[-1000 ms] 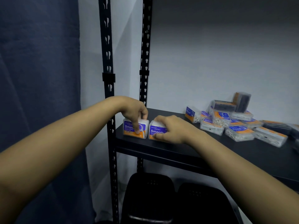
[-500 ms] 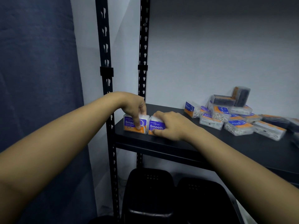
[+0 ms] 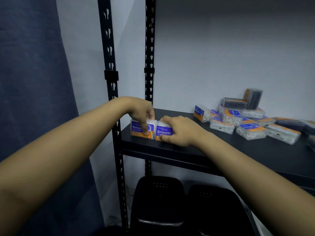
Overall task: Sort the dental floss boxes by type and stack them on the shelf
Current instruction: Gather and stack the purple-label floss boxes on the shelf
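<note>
Two "Smooth" dental floss boxes stand side by side, touching, at the near left corner of the black shelf (image 3: 238, 150): left Smooth box (image 3: 139, 131) and right Smooth box (image 3: 162, 132), both with purple-and-orange labels facing the camera.

Loose pile (image 3: 245, 120) at the far right of the shelf, well apart from the pair: at least ten boxes, exact count not readable because they overlap. One box with a "Round" label (image 3: 200, 113) stands at the pile's left edge. Two dark boxes sit on top of the pile, one flat (image 3: 234, 103) and one upright (image 3: 254, 98). More dark boxes lie at the right frame edge, blurred.

Left hand (image 3: 142, 111): comes from above, fingers curled over the top of the left Smooth box, one finger pressed down its front label. It grips that box.

Right hand (image 3: 179, 130): fingers curled over the top and right side of the right Smooth box, thumb against its lower front. It holds that box.

Below the shelf: two black plastic stools (image 3: 160, 201). Two black slotted uprights (image 3: 109, 48) at left; blue curtain (image 3: 30, 82) beyond.
</note>
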Available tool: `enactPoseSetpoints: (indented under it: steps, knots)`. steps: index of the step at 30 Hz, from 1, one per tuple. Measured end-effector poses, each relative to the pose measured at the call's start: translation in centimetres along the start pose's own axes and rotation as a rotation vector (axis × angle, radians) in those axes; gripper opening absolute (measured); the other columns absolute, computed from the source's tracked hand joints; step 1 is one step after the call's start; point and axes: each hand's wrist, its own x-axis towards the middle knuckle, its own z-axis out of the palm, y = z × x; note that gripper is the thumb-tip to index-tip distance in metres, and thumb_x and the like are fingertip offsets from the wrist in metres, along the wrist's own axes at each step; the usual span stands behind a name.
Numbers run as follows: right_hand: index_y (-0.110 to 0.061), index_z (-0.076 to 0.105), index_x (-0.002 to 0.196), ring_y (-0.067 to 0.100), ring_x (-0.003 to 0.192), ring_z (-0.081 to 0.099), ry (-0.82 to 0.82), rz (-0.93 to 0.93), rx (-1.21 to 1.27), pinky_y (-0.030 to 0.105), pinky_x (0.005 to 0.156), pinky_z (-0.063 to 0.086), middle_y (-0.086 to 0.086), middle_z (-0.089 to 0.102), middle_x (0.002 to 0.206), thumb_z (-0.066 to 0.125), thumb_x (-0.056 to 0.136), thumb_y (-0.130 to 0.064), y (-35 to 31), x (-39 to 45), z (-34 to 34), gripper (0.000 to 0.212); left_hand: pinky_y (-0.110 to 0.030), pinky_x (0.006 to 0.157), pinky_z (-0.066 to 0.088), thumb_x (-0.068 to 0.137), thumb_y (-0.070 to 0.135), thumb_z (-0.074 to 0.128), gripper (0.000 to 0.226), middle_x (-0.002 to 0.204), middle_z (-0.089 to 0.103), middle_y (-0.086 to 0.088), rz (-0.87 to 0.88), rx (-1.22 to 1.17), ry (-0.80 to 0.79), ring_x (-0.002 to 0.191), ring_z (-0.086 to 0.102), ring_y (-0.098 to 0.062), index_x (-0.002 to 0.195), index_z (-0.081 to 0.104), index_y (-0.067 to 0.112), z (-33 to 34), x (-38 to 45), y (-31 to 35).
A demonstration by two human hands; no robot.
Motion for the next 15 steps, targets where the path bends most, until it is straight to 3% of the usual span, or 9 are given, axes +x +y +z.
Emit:
enactPoseSetpoints:
  steps: [7, 15]
  knots:
    - [-0.03, 0.05, 0.135, 0.029, 0.105, 0.065, -0.009, 0.003, -0.008, 0.041, 0.086, 0.053, 0.004, 0.069, 0.12, 0.065, 0.084, -0.057, 0.07, 0.1, 0.09, 0.06, -0.021, 0.069, 0.053, 0.072, 0.036, 0.089, 0.035, 0.1, 0.078, 0.01, 0.022, -0.015, -0.012, 0.089, 0.073, -0.01, 0.103, 0.074, 0.027, -0.04, 0.08, -0.1]
    - [-0.028, 0.048, 0.136, 0.028, 0.107, 0.063, -0.058, 0.018, -0.023, 0.038, 0.082, 0.05, 0.004, 0.067, 0.123, 0.065, 0.086, -0.058, -0.25, -0.03, -0.23, 0.061, -0.026, 0.075, 0.057, 0.069, 0.037, 0.091, 0.034, 0.092, 0.077, 0.012, 0.002, 0.0, 0.004, 0.085, 0.073, -0.012, 0.097, 0.075, 0.028, 0.79, 0.38, 0.61]
